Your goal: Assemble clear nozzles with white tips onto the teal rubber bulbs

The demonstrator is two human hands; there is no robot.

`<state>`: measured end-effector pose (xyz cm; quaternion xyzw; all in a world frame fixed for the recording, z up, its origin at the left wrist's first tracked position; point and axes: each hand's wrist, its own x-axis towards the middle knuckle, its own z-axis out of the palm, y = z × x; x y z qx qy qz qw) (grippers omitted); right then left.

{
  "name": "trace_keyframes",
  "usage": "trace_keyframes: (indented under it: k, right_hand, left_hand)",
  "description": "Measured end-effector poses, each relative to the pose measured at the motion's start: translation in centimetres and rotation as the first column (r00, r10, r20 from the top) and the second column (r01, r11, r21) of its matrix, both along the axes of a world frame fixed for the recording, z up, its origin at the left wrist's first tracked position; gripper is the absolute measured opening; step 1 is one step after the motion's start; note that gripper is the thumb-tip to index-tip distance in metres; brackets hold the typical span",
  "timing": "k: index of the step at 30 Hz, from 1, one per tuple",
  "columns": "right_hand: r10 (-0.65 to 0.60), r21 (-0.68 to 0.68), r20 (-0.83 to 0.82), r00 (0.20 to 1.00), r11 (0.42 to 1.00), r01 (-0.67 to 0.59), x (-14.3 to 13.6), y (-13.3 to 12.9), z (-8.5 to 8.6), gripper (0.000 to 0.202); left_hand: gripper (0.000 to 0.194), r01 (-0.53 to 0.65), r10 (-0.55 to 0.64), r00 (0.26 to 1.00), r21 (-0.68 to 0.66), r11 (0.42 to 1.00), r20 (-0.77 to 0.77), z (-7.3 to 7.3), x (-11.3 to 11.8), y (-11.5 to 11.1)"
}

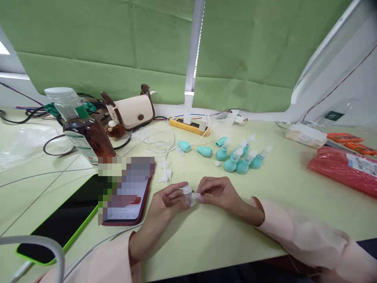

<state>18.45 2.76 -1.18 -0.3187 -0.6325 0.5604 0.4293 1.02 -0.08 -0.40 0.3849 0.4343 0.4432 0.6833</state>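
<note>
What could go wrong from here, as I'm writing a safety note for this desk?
The clear plastic part is small and held at the fingertips of the left hand and right hand, so it could slip.

The bottle of dark liquid stands close to the two phones; a knock might tip it onto them.

Loose teal bulbs lie on their sides and might roll if bumped.

A single head-worn camera looks forward and down at the table [288,177] (from close by), facing green blinds [250,47] beyond.
</note>
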Motion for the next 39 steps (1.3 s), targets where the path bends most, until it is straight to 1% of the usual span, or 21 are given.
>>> trace_keyframes:
  k: [4,6,8,9,10,11,12,14,15,17,18,19,20,23,26,30,32,36,39]
  right_hand:
    - [-0.039,0.042,0.053,0.998,0.998,0.037,-0.2,0.0,-0.5,0.017]
    - [-0.056,0.084,0.093,0.994,0.995,0.048,-0.2,-0.1,-0.6,0.016]
    - [-0.095,0.181,0.14,0.985,0.981,0.069,-0.2,-0.3,-0.6,0.016]
    - [-0.128,0.259,0.164,0.978,0.962,0.082,-0.2,-0.4,-0.6,0.015]
    - [-0.168,0.356,0.185,0.968,0.93,0.093,-0.2,-0.5,-0.5,0.014]
    - [-0.212,0.466,0.201,0.956,0.879,0.097,-0.2,-0.5,-0.5,0.014]
    - [-0.26,0.576,0.213,0.942,0.812,0.093,-0.1,-0.6,-0.4,0.014]
    - [-0.353,0.761,0.237,0.905,0.647,0.053,0.0,-0.7,-0.4,0.015]
    - [-0.397,0.825,0.255,0.882,0.565,0.016,0.1,-0.7,-0.4,0.015]
    - [-0.479,0.903,0.285,0.83,0.424,-0.066,0.3,-0.6,-0.4,0.017]
    - [-0.511,0.922,0.302,0.805,0.369,-0.112,0.4,-0.6,-0.4,0.017]
    - [-0.535,0.933,0.318,0.783,0.325,-0.156,0.4,-0.6,-0.3,0.018]
    - [-0.55,0.935,0.334,0.766,0.294,-0.197,0.4,-0.6,-0.2,0.018]
    - [-0.554,0.928,0.371,0.745,0.245,-0.28,0.4,-0.8,0.1,0.019]
    - [-0.559,0.924,0.38,0.737,0.203,-0.323,0.2,-1.0,0.2,0.02]
    - [-0.611,0.914,0.379,0.695,0.127,-0.386,0.0,-1.2,0.2,0.016]
    - [-0.635,0.906,0.387,0.669,0.127,-0.404,-0.1,-1.3,0.1,0.017]
    - [-0.673,0.901,0.4,0.622,0.166,-0.4,-0.3,-1.8,-0.1,0.019]
    - [-0.703,0.903,0.393,0.592,0.173,-0.393,-0.5,-2.1,-0.2,0.019]
  left_hand:
    - [0.049,0.06,-0.059,0.996,-0.025,0.998,0.06,0.2,0.0,0.0]
    - [0.05,0.063,-0.06,0.996,-0.031,0.998,0.068,0.2,0.0,-0.1]
    - [0.052,0.061,-0.058,0.995,-0.038,0.997,0.075,0.2,-0.1,-0.2]
    - [0.053,0.058,-0.054,0.995,-0.041,0.997,0.079,0.2,-0.1,-0.2]
    - [0.054,0.056,-0.052,0.995,-0.046,0.997,0.082,0.2,-0.1,-0.2]
    - [0.055,0.056,-0.052,0.995,-0.052,0.997,0.086,0.2,-0.1,-0.2]
    - [0.056,0.057,-0.051,0.995,-0.058,0.997,0.09,0.1,-0.1,-0.1]
    - [0.057,0.048,-0.041,0.994,-0.07,0.996,0.097,0.1,-0.1,0.0]
    - [0.057,0.046,-0.037,0.994,-0.077,0.996,0.104,0.0,-0.1,0.0]
    - [0.056,0.044,-0.032,0.992,-0.09,0.995,0.121,-0.1,-0.1,0.1]
    - [0.055,0.04,-0.027,0.991,-0.096,0.995,0.13,-0.1,-0.1,0.1]
    - [0.053,0.036,-0.023,0.99,-0.099,0.994,0.137,-0.2,-0.1,0.1]
    - [0.051,0.033,-0.019,0.99,-0.098,0.995,0.142,-0.3,-0.1,0.1]
    - [0.048,0.029,-0.015,0.988,-0.092,0.995,0.152,-0.4,-0.2,0.1]
    - [0.048,0.042,-0.026,0.984,-0.092,0.995,0.174,-0.7,-0.2,0.1]
    - [0.045,0.023,-0.004,0.985,-0.108,0.994,0.173,-1.0,-0.3,0.1]
    - [0.046,0.009,0.009,0.987,-0.113,0.994,0.158,-1.0,-0.3,0.2]
    - [0.047,-0.041,0.054,0.993,-0.128,0.991,0.102,-0.6,-0.1,0.2]
    - [0.047,-0.054,0.068,0.992,-0.131,0.99,0.106,-0.3,0.0,0.1]
